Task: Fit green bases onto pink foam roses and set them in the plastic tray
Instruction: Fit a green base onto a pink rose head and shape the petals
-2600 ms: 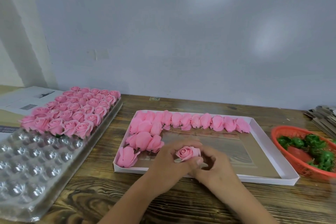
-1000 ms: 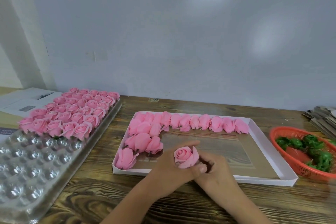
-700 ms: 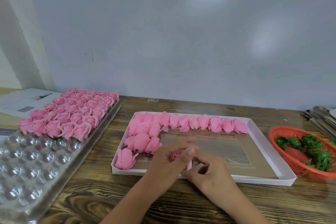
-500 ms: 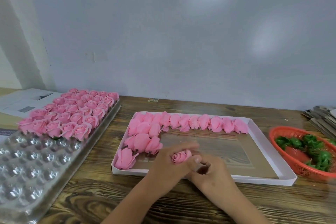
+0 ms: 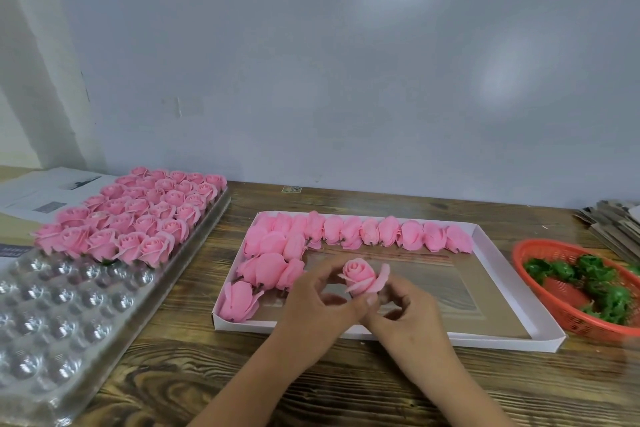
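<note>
**Pink rose up between both hands, and the petals are the worry**

Pink foam rose (image 5: pixel 360 277) sits upright over the near edge of the white box (image 5: pixel 491 253), caught between two sets of fingertips. Left hand (image 5: pixel 317 308) comes in from 8 o'clock, fingers curled, thumb and fingertips pinching low on the bloom. Right hand (image 5: pixel 403 314) closes from 4 o'clock, fingers curled under the base. One outer petal flares loose toward 2 o'clock. Whether a green base is already on, I cannot tell; the underside is hidden behind the fingers.

Risks from here, as I read it: foam is soft, so a hard squeeze could crease that splayed petal or tear it. A base pushed on crooked would leave the rose leaning once seated.

Plastic tray (image 5: pixel 69 315) lies at 9 o'clock, far rows filled with finished roses (image 5: pixel 138 218), near cups bare. Carrying across, a sleeve or wrist could brush the unfitted roses (image 5: pixel 346 234) lined up in the box. Green bases (image 5: pixel 599 282) wait in the red basket (image 5: pixel 568 319) at 3 o'clock on the worktop (image 5: pixel 242 392).
</note>
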